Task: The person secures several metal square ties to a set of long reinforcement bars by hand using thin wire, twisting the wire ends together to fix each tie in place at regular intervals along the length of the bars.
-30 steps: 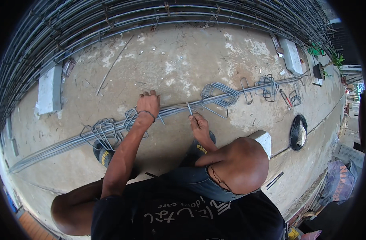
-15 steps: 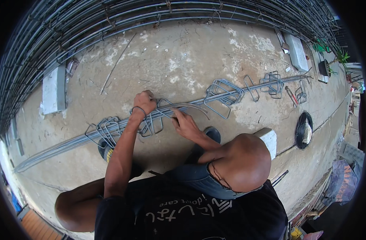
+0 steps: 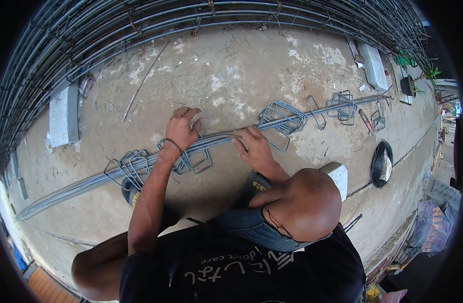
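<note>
- Fingers of the left hand (image 3: 180, 131): bending above the far edge of the bars, thumb and forefinger standing apart with a gap showing; the other fingertips are hiding from view.
- Fingers of the right hand (image 3: 255, 147): bending over the bundle and touching it from above; cannot tell whether they are clamping on a bar.
- Bundle of long steel bars (image 3: 80, 188): lying slantwise across the concrete floor (image 3: 231, 86), running from lower left to upper right, passing beneath both hands.
- Bent wire loops (image 3: 198, 162): hanging around the bars just beside the left wrist, which is wearing a dark band (image 3: 174, 145).
- Left cluster of loops (image 3: 133, 165): leaning together along the bundle, near a dark shoe.
- Right cluster of loops (image 3: 283, 117): slanting across the bars, beyond the right hand; a single loop (image 3: 317, 113) and a smaller cluster (image 3: 342, 108) are sitting farther along.
- Red-handled tool (image 3: 366, 123): lying on the floor by a loose loop (image 3: 378, 119).
- Coil of black wire (image 3: 377, 164): lying well apart from the hands, circling a pale lump (image 3: 386, 170).
- Thin rod (image 3: 144, 83): lying alone beyond the left hand.
- Stacked steel rods (image 3: 140, 30): stretching along the upper edge.
</note>
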`<move>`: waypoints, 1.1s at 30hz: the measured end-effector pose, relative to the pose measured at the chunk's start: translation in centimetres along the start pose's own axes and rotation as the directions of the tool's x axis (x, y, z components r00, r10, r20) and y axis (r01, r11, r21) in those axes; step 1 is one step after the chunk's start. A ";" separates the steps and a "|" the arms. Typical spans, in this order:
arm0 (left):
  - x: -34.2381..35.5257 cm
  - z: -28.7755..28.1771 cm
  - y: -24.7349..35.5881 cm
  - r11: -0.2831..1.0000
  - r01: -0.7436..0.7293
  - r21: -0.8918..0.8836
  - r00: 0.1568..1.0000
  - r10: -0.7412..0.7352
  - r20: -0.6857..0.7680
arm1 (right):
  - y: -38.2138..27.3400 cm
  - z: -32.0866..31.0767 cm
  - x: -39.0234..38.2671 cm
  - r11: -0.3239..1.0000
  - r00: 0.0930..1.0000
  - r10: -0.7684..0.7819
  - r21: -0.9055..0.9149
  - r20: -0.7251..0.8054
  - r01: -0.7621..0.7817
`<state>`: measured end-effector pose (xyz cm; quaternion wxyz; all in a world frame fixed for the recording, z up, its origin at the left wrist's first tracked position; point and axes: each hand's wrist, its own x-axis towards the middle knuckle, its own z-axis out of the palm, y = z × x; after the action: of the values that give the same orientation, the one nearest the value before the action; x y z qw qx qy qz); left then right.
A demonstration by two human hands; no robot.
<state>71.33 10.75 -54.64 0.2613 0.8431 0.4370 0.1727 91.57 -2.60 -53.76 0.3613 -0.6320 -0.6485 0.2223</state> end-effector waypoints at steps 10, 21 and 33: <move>1.6 10.4 5.0 0.993 -0.101 -0.062 0.846 0.119 0.520 | 9.6 -6.6 -7.3 0.731 0.841 0.383 -0.682 0.382 -0.024; -0.2 10.9 2.9 0.827 -0.535 0.174 0.782 0.405 0.474 | 10.4 -10.3 -6.7 0.902 0.882 0.430 -0.046 0.190 -0.430; 1.0 8.2 4.8 0.827 -0.556 0.079 0.727 0.438 0.529 | 13.1 -9.2 -6.9 0.863 0.850 0.485 0.045 0.205 -0.504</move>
<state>79.25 6.94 -58.35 0.2063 0.9692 0.1296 -0.0346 106.66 -9.59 -58.91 0.2600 -0.7356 -0.4832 0.3972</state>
